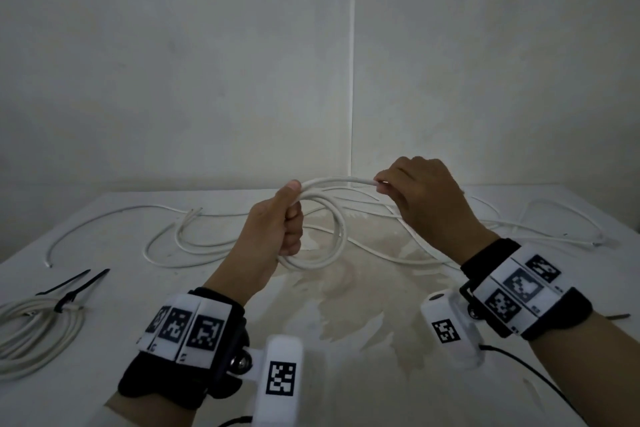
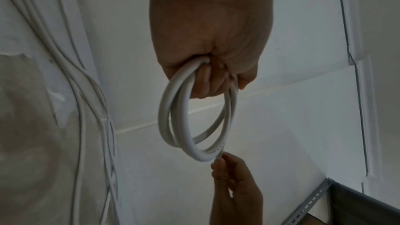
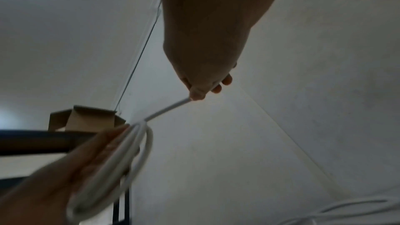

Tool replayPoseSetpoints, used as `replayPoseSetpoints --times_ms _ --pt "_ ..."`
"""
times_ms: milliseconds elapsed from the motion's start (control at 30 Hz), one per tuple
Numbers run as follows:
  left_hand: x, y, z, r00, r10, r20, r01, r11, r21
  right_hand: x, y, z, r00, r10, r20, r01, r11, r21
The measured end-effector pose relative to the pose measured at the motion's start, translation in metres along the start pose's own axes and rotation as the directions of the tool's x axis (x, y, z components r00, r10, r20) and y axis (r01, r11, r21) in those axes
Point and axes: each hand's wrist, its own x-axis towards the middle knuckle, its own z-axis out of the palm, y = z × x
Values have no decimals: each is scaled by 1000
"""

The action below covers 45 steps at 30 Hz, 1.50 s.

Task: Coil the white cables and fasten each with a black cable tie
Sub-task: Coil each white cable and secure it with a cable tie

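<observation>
My left hand grips a small coil of white cable above the middle of the white table; the loops hang from its closed fingers. My right hand pinches the same cable a short way from the coil and holds that strand up in an arch. The rest of this cable trails down onto the table behind the hands. A finished coil bound by a black cable tie lies at the left edge. Loose black ties lie just behind it.
More loose white cables sprawl across the back of the table, left and right. White walls stand close behind. The wrist views show a cardboard box on a dark metal shelf off to the side.
</observation>
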Motion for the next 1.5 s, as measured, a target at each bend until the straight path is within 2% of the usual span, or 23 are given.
replayPoseSetpoints --times_ms 67,133,233,333,400,467,567,700,767,900,967,1033,1167,1333,1433,1500 --pt "0 0 2 1000 -12 8 12 999 -43 -2 -1 6 998 -17 -59 11 995 -96" --pt "0 1 3 1000 -19 8 19 997 -74 -2 -3 9 995 -40 -92 33 996 -82" --pt "1 3 1 999 -43 11 43 991 -125 2 -4 10 995 -61 -76 64 997 43" --pt "2 3 2 998 -54 17 56 982 -179 5 -5 5 997 66 -45 -51 958 284" --pt "3 3 3 999 -48 18 50 973 -224 10 -9 -5 965 254 67 -250 807 535" --pt "4 3 5 1000 -27 10 29 970 -242 14 -13 -12 900 361 243 -427 625 653" --pt "5 5 10 1000 14 -3 -14 970 -243 14 -20 -9 828 392 402 -555 461 692" --pt "6 6 15 999 41 -27 -46 976 -214 10 -34 -4 783 379 492 -612 331 719" --pt "6 4 17 999 45 -28 -50 982 -184 7 -42 -6 779 340 527 -624 337 705" --pt "5 1 19 998 56 -30 -59 989 -135 3 -52 -6 808 224 544 -581 453 676" --pt "5 -2 19 998 54 -25 -56 994 -97 5 -51 -6 835 244 494 -542 521 659" --pt "5 -7 20 998 53 -20 -54 996 -68 8 -50 -7 847 281 452 -529 538 656" --pt "6 -12 20 998 56 -16 -56 997 -53 7 -54 -1 841 269 469 -538 502 677" --pt "5 -15 21 998 63 -4 -63 998 -16 4 -51 3 837 255 484 -547 417 726" --pt "3 -20 20 997 80 4 -80 996 32 3 -51 3 824 240 513 -566 335 753" --pt "3 -24 19 997 79 11 -79 996 41 2 -51 3 817 226 531 -577 318 752"
